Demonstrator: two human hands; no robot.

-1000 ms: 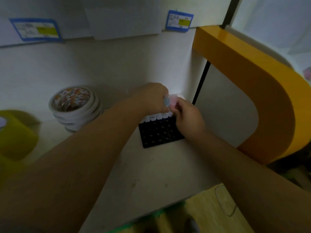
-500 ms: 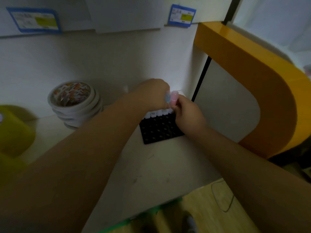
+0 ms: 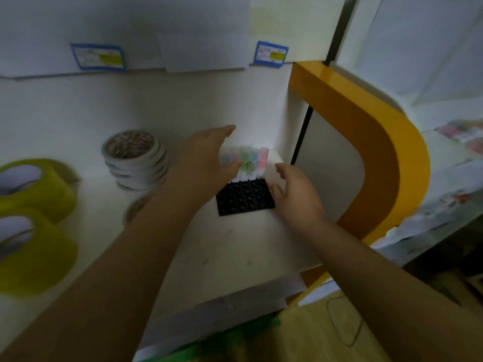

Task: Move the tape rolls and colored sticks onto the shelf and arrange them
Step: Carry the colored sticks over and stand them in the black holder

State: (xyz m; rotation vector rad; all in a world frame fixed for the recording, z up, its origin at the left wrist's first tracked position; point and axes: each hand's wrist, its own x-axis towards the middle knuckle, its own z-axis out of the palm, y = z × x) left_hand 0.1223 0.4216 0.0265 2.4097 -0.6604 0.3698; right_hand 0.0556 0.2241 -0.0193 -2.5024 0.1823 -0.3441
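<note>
- The left hand (image 3: 206,158) had let go of the sticks (image 3: 245,163); half a second before it pinched them. It was spread open, fingertips near their tops.
- The sticks stood upright in the black rack (image 3: 244,197) on the shelf (image 3: 230,257), probably seated.
- The right hand (image 3: 295,194) had also released, open, just beside the rack.

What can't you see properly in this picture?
- Price labels, head view: print too small and blurred.
- Colored sticks: blurred, and the left hand covers some, so no count.
- Yellow tape rolls: cut off by the left edge.
</note>
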